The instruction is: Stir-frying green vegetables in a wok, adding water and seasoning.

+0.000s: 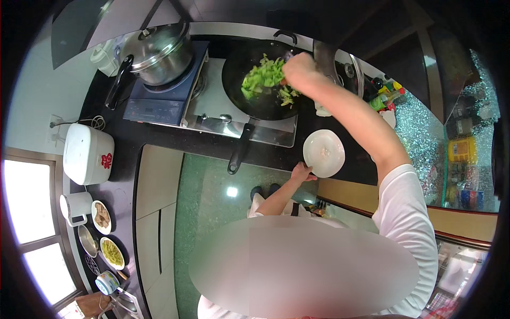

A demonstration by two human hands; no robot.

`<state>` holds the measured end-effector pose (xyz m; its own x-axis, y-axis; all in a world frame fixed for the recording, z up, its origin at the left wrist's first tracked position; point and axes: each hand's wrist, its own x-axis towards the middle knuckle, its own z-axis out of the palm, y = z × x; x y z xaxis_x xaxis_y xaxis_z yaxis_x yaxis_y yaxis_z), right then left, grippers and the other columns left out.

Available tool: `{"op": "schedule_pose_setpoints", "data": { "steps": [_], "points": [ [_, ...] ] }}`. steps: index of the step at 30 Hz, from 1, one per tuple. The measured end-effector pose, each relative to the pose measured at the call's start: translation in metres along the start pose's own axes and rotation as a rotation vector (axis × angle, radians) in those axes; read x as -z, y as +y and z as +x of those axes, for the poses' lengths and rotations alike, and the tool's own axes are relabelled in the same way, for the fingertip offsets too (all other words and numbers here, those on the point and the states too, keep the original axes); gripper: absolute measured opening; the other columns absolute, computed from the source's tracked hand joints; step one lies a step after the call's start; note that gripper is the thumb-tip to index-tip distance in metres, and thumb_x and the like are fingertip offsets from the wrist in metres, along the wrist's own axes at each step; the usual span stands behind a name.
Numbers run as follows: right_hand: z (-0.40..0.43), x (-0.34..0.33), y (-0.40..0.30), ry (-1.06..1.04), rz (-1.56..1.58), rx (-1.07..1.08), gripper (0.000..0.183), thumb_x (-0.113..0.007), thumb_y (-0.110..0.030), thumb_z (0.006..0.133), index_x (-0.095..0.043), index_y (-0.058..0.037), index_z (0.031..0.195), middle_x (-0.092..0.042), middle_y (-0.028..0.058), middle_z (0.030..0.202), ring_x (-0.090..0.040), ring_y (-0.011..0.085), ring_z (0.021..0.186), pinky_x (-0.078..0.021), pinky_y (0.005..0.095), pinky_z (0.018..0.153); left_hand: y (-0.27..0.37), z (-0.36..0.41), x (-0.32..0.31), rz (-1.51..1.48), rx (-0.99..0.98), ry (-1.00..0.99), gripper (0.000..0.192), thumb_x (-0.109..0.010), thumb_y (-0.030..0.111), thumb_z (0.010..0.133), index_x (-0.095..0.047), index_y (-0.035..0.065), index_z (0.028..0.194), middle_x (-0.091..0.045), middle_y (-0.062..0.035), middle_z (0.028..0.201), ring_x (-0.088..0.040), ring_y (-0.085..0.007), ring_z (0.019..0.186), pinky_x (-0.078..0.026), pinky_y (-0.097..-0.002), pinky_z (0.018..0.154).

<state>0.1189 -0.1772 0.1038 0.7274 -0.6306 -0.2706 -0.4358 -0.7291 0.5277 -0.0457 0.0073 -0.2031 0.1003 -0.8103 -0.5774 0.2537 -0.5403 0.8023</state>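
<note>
My left hand (302, 173) grips the near left rim of a white plate (324, 151), thumb on top. The plate is tilted beside the stove, with a small mark or residue in its middle. Over the right side of a black wok (239, 103), my right hand (299, 69) is curled and blurred by motion. Whatever it may hold is hidden by the fingers. Chopped green vegetables (265, 75) lie in the wok just left of this hand. The wok's long black handle (241, 149) points back towards me.
A pressure cooker (161, 56) stands on an induction cooker (153, 109) to the left. The gas stove (211, 115) lies under the wok. Bottles (386, 97) stand at the right. Along the left counter are a rice cooker (87, 155), a white jug (77, 207) and two food plates (112, 253).
</note>
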Motion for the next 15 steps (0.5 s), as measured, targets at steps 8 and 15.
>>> {"op": "schedule_pose_setpoints", "data": {
  "steps": [8, 15],
  "points": [
    [-0.055, 0.007, 0.055, 0.093, -0.154, 0.211, 0.015, -0.060, -0.016, 0.078, -0.074, -0.0105, 0.081, -0.071, 0.0081, 0.081, -0.069, 0.0218, 0.080, -0.0527, 0.0343, 0.060, 0.078, -0.118, 0.071, 0.498, -0.640, 0.312, 0.022, -0.057, 0.009, 0.086, -0.057, 0.0029, 0.107, -0.067, -0.0108, 0.094, -0.068, -0.0250, 0.077, -0.053, -0.0348, 0.068],
    [-0.024, -0.067, 0.033, 0.065, -0.347, -0.017, 0.015, -0.061, -0.015, 0.077, -0.073, -0.0132, 0.087, -0.068, 0.0097, 0.086, -0.067, 0.0243, 0.079, -0.0526, 0.0333, 0.056, 0.150, -0.189, 0.168, 0.936, -0.802, 1.032, 0.040, -0.061, 0.002, 0.076, -0.054, 0.0046, 0.115, -0.056, -0.0142, 0.116, -0.055, -0.0304, 0.100, -0.044, -0.0406, 0.088]
  ]
}}
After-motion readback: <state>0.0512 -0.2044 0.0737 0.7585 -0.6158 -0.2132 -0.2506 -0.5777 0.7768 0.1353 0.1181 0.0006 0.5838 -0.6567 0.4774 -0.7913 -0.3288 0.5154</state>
